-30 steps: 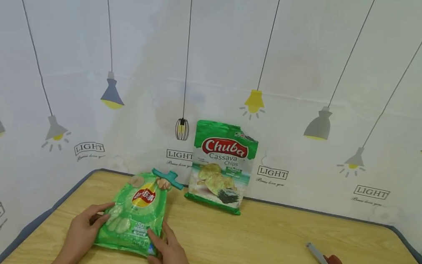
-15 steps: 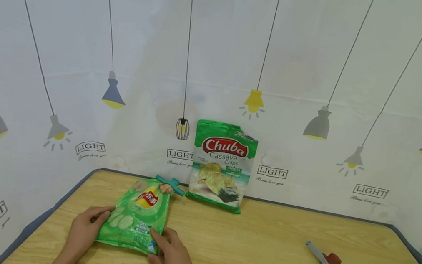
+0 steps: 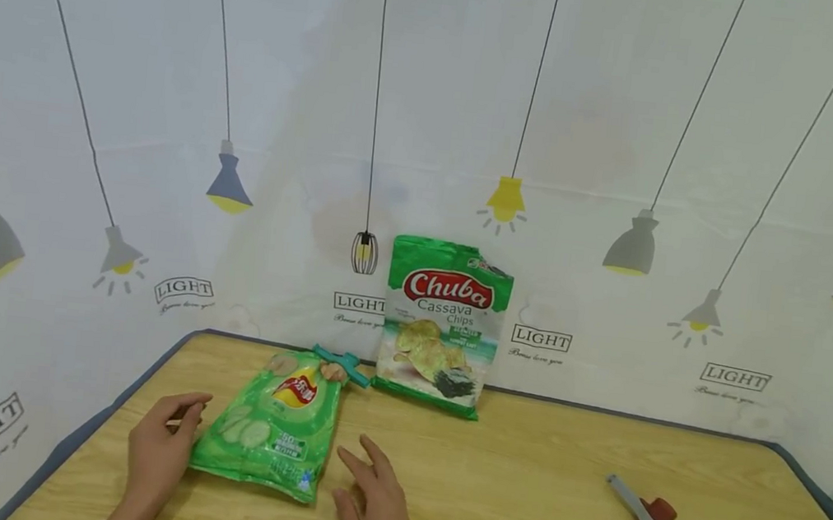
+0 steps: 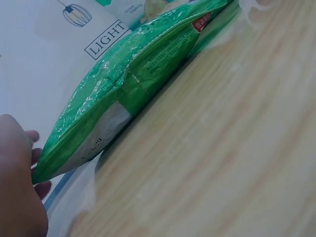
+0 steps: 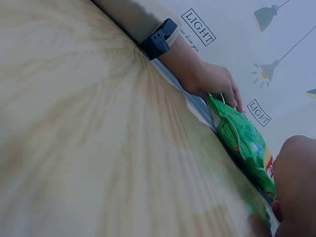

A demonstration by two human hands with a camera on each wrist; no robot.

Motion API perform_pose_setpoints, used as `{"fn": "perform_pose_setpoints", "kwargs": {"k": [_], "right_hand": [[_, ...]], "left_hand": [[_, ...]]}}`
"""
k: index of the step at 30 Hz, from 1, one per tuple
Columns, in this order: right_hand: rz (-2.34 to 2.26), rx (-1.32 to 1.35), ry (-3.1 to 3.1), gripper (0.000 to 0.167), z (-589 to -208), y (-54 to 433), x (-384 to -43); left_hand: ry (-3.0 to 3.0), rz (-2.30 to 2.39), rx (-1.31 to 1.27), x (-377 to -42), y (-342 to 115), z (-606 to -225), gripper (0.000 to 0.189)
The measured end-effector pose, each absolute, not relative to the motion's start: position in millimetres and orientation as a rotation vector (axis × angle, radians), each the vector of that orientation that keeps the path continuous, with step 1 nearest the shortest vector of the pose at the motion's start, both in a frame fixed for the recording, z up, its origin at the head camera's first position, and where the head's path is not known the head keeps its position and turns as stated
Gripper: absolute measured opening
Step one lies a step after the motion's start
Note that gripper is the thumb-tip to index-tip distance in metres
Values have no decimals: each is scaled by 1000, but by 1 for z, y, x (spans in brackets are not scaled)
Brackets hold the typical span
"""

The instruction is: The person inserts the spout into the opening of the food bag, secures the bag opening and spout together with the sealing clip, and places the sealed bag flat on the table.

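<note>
A green potato chip bag (image 3: 264, 424) lies on the table at the left, face up. A teal bag clip (image 3: 343, 366) sits across its far right corner. My left hand (image 3: 160, 452) is right at the bag's left edge, fingers loosely bent. On the other side, my right hand (image 3: 377, 496) is spread a little apart from the bag's right edge, holding nothing. In the left wrist view the bag's side (image 4: 108, 89) bulges above the wood. The right wrist view shows the left hand (image 5: 212, 81) by the bag's near end.
A Chuba cassava chips bag (image 3: 443, 328) with a torn top right corner stands against the printed wall cloth (image 3: 592, 127). At the right of the wooden table (image 3: 500, 490) lies a clip with a grey bar and red grip (image 3: 656, 519).
The green bag has come down flat and my hands have loosened from it. My right hand has drawn away to the right; my left has shifted slightly left.
</note>
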State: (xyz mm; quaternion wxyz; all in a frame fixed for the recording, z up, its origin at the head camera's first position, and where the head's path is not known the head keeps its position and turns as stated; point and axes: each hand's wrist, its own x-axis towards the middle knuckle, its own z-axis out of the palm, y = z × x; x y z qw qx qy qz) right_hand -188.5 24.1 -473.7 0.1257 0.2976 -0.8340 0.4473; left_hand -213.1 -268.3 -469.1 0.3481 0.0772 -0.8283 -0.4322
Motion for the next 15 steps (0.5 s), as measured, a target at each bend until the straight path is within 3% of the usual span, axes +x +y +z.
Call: {"fn": "perform_pose_setpoints", "kwargs": {"k": [8,15], "right_hand": [[1374,846,-2196,37,-481,68,-178],[1332,621,-2259,37,-479,111,-159]], "left_hand": [[-1824,-1056,54,-210,-261,-463,17],[-1713,-1184,-24,-200,-231,-449,16]]}}
